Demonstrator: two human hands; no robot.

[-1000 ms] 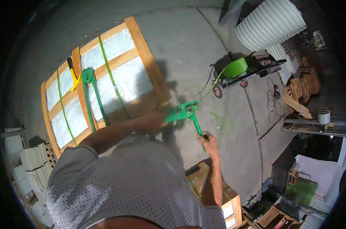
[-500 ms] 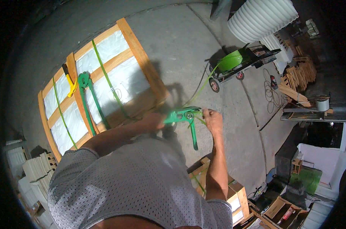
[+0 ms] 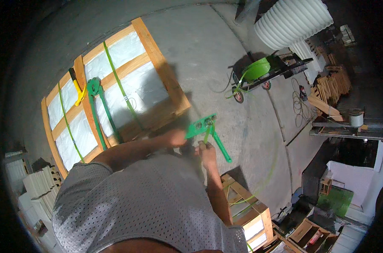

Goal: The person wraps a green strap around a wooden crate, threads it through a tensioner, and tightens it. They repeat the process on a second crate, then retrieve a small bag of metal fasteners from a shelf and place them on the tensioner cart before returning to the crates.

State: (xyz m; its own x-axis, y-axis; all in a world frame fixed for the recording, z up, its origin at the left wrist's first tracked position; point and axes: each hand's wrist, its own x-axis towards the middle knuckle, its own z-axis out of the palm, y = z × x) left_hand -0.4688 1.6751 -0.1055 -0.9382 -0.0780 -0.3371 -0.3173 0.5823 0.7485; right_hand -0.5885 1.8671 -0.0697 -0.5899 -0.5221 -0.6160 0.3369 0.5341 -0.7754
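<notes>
My left hand (image 3: pixel 178 138) is wrapped round the body of a green strapping tensioner (image 3: pixel 203 125), whose long lever (image 3: pixel 221 145) slants down to the right. Just below it, my right hand (image 3: pixel 206 155) pinches a light-green strap (image 3: pixel 207 137) that meets the tensioner near its pivot. Left of my hands stands a wooden crate (image 3: pixel 159 67) with white-wrapped contents and green straps round it. On its top lie a yellow hammer with a black grip (image 3: pixel 78 90) and a long-handled green tool (image 3: pixel 95 88).
A wheeled cart with a green strap reel (image 3: pixel 257 69) stands ahead on the right, below a large white ribbed roll (image 3: pixel 292 21). A smaller strapped crate (image 3: pixel 259 215) is at my right. Beyond it are cables (image 3: pixel 300 103), stacked wood (image 3: pixel 332 88) and open boxes (image 3: pixel 309 236).
My right hand has moved left and down, drawing the strap below the tensioner. The lever has swung right. The strap by the cart now hangs short, and a blurred length sweeps over the right floor.
</notes>
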